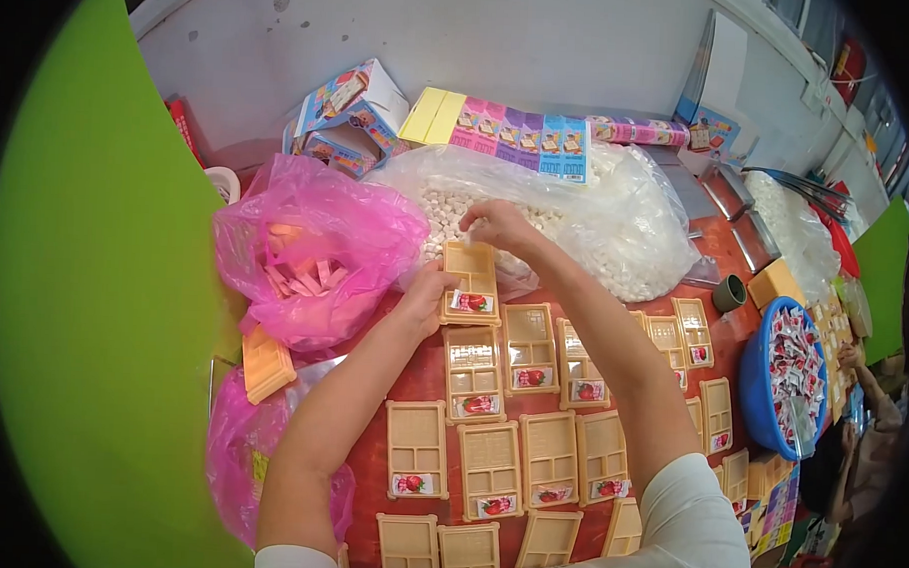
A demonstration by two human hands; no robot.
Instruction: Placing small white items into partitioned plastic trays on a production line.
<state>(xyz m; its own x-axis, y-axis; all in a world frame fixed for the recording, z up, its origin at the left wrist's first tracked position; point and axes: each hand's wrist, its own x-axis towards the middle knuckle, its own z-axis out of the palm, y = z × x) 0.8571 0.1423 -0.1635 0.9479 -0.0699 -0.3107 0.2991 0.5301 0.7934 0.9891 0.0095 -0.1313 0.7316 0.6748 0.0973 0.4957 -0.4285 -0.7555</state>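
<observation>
In the head view, the left hand (429,295) gripped a beige rectangular compartmented tray (472,275) above the red worktop (372,421); whether the right hand (497,227), fingers curled over its far end, pinched anything, I couldn't tell. Nearest beige trays (408,545) were cut off; bare red flanked their left side.

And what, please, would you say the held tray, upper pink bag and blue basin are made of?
Held tray: probably plastic, satin, with moulded ridges. Upper pink bag: probably plastic film, shiny, crinkled, translucent. Blue basin: likely plastic, smooth, evenly coloured.
</observation>
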